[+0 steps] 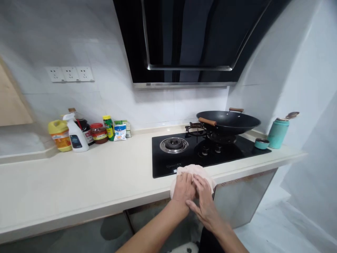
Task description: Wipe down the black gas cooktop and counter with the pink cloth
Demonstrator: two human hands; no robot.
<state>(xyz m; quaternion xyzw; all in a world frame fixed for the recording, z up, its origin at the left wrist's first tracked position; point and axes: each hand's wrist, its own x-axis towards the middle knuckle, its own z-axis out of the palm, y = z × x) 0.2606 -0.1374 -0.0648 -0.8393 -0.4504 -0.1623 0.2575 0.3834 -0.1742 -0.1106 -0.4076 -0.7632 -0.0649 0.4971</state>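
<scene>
A pale pink cloth [193, 169] is bunched at the front edge of the counter, overlapping the near edge of the black gas cooktop [163, 165]. My left hand [184, 188] lies on the cloth with its fingers bent into it. Close against it, my right hand [204, 198] grips the cloth's right part with bent fingers, its thumb near my left wrist. Both hands partly hide the cloth. Behind them, the left burner [174, 144] is bare, its metal ring showing.
A black wok [231, 121] with wooden handles sits on the right burner; a loose pan support [197, 129] lies beside it. At right stand a teal bottle [279, 133] and its teal cup [262, 143]. A white spray bottle [76, 135] and several condiments line the back left.
</scene>
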